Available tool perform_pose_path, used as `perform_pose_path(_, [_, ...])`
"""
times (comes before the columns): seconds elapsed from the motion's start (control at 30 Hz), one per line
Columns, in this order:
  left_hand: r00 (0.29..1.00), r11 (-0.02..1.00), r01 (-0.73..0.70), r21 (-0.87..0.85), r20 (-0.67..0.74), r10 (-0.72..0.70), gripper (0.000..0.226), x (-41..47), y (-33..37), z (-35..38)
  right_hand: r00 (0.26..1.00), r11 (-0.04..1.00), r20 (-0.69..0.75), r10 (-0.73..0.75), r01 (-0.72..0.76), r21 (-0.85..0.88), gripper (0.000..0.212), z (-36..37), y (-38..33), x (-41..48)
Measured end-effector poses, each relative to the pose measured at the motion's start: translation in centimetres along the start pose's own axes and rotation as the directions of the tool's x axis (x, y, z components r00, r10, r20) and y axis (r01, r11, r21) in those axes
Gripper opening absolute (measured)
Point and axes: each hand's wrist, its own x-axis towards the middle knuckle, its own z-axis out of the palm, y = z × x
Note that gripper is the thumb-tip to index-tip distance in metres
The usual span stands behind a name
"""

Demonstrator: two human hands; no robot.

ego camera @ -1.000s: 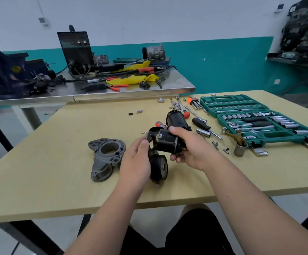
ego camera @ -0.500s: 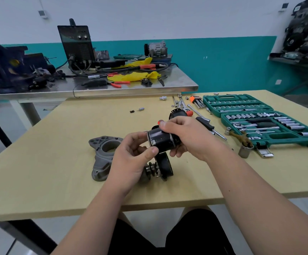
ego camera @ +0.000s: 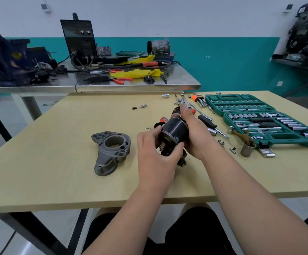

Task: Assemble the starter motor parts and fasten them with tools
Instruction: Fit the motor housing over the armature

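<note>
Black motor (ego camera: 175, 130) gripped in both hands, raised just over the table (ego camera: 57, 172).

Round the near open end, left hand (ego camera: 155, 159) curled, thumb on the lower rim, forefinger on top; lower parts of the assembly mostly hidden behind the palm, only a dark bit showing below. Round the far side, right hand (ego camera: 195, 137) wrapped, one finger stretched toward the rear end, the rest out of sight behind the body. Just left, clear of the hands, grey housing (ego camera: 110, 150) lying on the wood. To the right, loose sockets (ego camera: 212, 131), partly covered by the wrist. Beyond them an open green socket set (ego camera: 271, 129), right edge cut off. Farther back, steel bench (ego camera: 131, 85) with a black welder (ego camera: 78, 39) and clutter too small to name.
</note>
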Motion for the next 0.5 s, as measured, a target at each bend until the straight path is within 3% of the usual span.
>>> perform_pose_path(0.1, [0.998,1.000,-0.022,0.018,-0.053,0.023,0.056,0.3,0.1,0.7,0.991,0.981,-0.081,-0.103,0.088,-0.171,0.072,0.2,0.1,-0.2])
perform_pose_path(0.2, [0.994,0.996,-0.062,0.067,-0.081,0.067,0.053,0.4,0.1,1.3,0.956,0.895,0.026,-0.294,0.284,-0.345,0.065,0.1,1.0,-1.3])
perform_pose_path(0.37, [0.996,0.992,-0.076,0.106,-0.044,0.081,0.051,0.7,0.1,2.2,0.929,0.785,0.277,-0.243,0.357,-0.507,0.083,-2.2,0.7,-2.1])
perform_pose_path(0.5, [0.998,0.992,-0.048,0.119,0.049,0.042,0.054,0.5,0.3,2.2,0.918,0.767,0.236,-0.320,0.397,-0.505,0.075,-2.9,0.8,-1.9])
